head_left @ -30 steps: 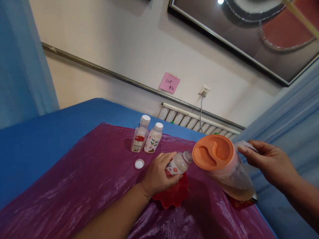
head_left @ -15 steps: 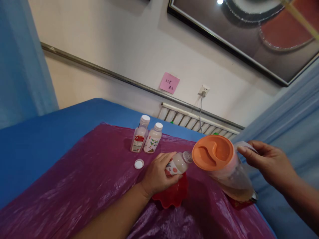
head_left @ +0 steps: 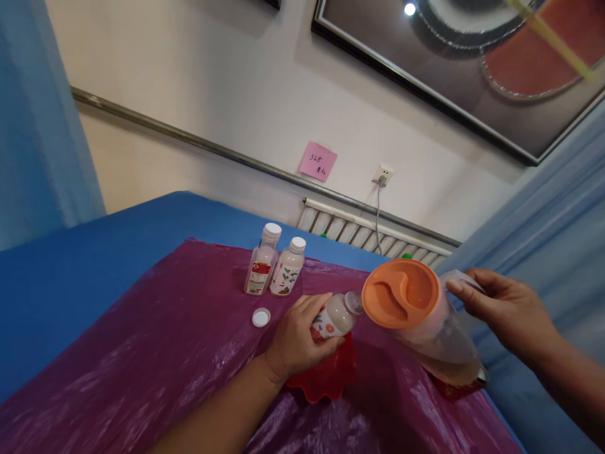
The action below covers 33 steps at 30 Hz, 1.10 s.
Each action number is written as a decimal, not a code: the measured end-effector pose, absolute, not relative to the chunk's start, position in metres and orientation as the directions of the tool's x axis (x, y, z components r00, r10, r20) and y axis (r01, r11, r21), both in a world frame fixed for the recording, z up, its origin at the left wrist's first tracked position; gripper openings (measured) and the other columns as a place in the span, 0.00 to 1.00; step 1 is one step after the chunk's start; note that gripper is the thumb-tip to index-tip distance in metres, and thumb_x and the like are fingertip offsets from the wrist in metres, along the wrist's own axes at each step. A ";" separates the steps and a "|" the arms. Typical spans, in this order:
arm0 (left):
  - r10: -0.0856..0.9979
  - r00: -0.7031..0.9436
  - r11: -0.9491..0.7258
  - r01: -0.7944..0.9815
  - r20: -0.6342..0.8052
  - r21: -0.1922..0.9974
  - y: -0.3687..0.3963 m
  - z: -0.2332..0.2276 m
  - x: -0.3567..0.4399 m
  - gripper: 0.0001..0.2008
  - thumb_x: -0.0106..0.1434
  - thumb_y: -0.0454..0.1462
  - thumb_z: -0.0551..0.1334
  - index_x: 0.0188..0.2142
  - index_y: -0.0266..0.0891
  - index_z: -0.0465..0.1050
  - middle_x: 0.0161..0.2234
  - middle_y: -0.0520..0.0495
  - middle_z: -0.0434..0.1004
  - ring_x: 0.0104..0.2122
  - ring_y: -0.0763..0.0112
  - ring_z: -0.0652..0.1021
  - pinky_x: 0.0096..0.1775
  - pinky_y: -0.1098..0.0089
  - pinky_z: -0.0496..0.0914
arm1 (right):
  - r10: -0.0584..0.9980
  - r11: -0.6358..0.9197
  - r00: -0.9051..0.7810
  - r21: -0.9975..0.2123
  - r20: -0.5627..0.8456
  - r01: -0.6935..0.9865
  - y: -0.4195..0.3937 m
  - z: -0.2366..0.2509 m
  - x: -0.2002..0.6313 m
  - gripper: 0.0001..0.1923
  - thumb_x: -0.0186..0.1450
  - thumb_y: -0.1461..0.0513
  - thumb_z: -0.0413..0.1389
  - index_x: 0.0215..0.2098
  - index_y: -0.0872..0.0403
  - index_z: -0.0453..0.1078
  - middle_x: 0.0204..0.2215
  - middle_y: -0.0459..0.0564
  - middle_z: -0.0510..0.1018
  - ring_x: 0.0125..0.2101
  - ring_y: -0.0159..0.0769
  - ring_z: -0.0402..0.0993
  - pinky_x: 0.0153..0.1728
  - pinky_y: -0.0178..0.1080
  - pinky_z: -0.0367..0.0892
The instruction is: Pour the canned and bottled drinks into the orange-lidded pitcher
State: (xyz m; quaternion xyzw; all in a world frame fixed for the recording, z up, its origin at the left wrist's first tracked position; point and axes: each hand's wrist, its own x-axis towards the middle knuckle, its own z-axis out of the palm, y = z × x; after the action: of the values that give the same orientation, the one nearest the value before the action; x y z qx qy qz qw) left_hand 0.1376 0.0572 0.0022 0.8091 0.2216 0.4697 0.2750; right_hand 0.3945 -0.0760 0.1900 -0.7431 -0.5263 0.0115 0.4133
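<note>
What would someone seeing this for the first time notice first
The tilted clear pitcher with its big orange lid stands out most, held by its handle in the right hand at the right of the purple plastic sheet. Its lid meets the open mouth of a small bottle that the left hand tips over a red bowl. Behind stand two capped bottles, with a loose white cap nearby.

My left hand (head_left: 295,337) grips an open bottle (head_left: 333,317) tilted over a red bowl (head_left: 326,381). At three o'clock, my right hand (head_left: 505,312) tips the orange-lidded pitcher (head_left: 425,321) toward it.
</note>
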 end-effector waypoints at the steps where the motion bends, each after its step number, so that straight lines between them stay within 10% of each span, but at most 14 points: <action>1: 0.616 0.462 -0.751 0.101 0.638 0.652 0.057 0.002 0.138 0.34 0.54 0.37 0.71 0.60 0.46 0.68 0.55 0.42 0.79 0.53 0.51 0.79 0.57 0.46 0.72 | 0.791 -0.108 0.454 -0.637 0.410 0.763 -0.076 0.190 0.394 0.31 0.47 0.35 0.66 0.16 0.51 0.69 0.14 0.42 0.62 0.18 0.30 0.57 0.18 0.34 0.56; 33: 0.617 0.462 -0.754 0.113 0.637 0.647 0.058 0.000 0.138 0.34 0.53 0.37 0.71 0.60 0.43 0.68 0.54 0.41 0.79 0.53 0.52 0.78 0.57 0.49 0.73 | 0.768 -0.153 0.537 -0.716 0.348 0.681 -0.076 0.190 0.390 0.25 0.47 0.41 0.67 0.16 0.52 0.68 0.16 0.42 0.64 0.21 0.30 0.58 0.21 0.33 0.55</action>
State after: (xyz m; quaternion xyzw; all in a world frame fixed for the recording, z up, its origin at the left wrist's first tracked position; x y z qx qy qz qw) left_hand 0.1380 0.0583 0.0000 0.8116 0.2249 0.4671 0.2693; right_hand 0.3896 -0.0760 0.1896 -0.7576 -0.4784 0.0492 0.4414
